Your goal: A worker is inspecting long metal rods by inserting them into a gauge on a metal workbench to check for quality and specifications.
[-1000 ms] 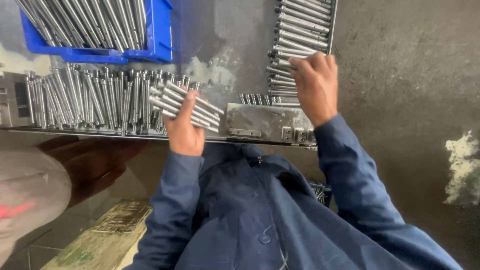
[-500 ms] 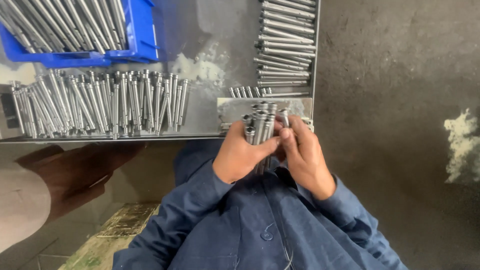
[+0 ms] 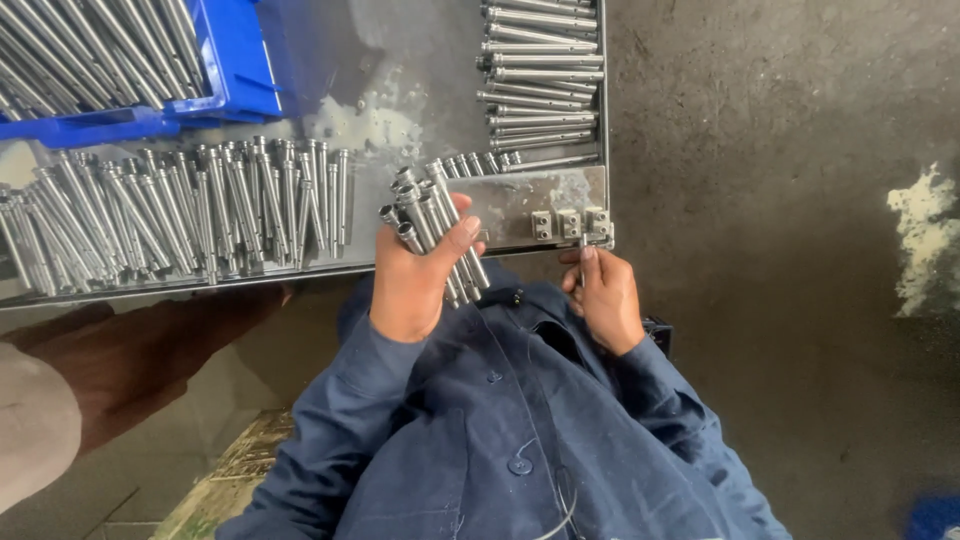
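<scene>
Near the middle of the frame the left hand is clamped around a bundle of metal pins, their capped ends fanning toward the upper left while the lower ends stick out past the thumb. To its right, the right hand is closed with thumb and fingers pinched on a single thin pin, held upright just below the edge of the metal tray. Directly above that hand, three small metal blocks sit side by side at the tray's lower right corner. The tray's left half carries a long row of pins standing close together, and a stack of pins lies crosswise along its upper right side. In the upper left of the frame a blue plastic bin is filled with more of the same pins, lying at a slant. Both arms wear dark blue sleeves. The grey concrete floor fills the right side.
</scene>
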